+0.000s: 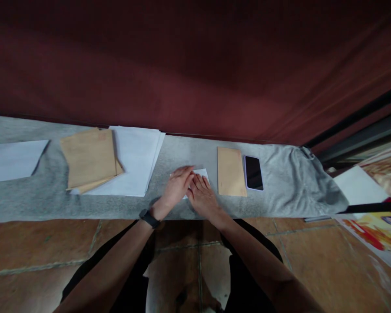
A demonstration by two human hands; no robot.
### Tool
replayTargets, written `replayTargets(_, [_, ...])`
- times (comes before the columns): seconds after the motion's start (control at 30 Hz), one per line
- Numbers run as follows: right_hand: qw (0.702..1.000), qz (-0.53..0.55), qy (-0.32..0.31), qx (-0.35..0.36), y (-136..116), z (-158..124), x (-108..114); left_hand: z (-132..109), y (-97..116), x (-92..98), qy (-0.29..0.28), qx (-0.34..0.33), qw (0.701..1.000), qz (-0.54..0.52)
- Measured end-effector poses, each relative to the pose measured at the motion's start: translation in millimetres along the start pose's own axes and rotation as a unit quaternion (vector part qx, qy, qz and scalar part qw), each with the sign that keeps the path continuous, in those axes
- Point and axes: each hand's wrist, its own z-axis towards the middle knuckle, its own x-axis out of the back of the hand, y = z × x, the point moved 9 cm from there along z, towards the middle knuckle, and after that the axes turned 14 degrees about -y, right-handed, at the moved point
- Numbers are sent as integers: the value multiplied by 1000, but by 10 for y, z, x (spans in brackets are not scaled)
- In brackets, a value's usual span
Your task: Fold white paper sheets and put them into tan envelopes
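Observation:
A small white sheet of paper (201, 172), seemingly folded, lies on the grey cloth between and beneath my two hands. My right hand (203, 196) rests flat on it with the fingers stretched out. From the other side my left hand (177, 186), with a dark watch on its wrist, reaches over the paper's left part. Its fingers are extended and meet the fingertips of my right hand. Both hands cover much of the sheet. To the right lies a brown envelope (231, 171).
Left of my hands, several brown envelopes (91, 158) overlap a stack of white paper (137, 161). Another white sheet (13, 161) lies at the far left. A phone (253, 173) sits beside the single envelope. A dark red cloth wall (182, 78) rises behind the narrow cloth-covered surface (286, 187).

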Motion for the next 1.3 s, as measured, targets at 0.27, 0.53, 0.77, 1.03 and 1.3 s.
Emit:
replayTargets(0.27, [999,-27,-30,7,59,-30,-50,-357,182,-424,-35,9,985,166])
replayTargets(0.53, [1000,2,7,-26,170,-2,-37,-428,45,-394,-39,21,975,218])
replayTargets(0.77, [997,15,28,-64,325,3,16,-510,29,-355,-77,10,967,242])
replayTargets(1.03, [995,27,31,-96,358,-22,22,-501,-12,-285,-116,-1,961,253])
replayTargets(1.3, [990,12,46,-129,407,-81,63,-510,20,-162,-97,-26,959,265])
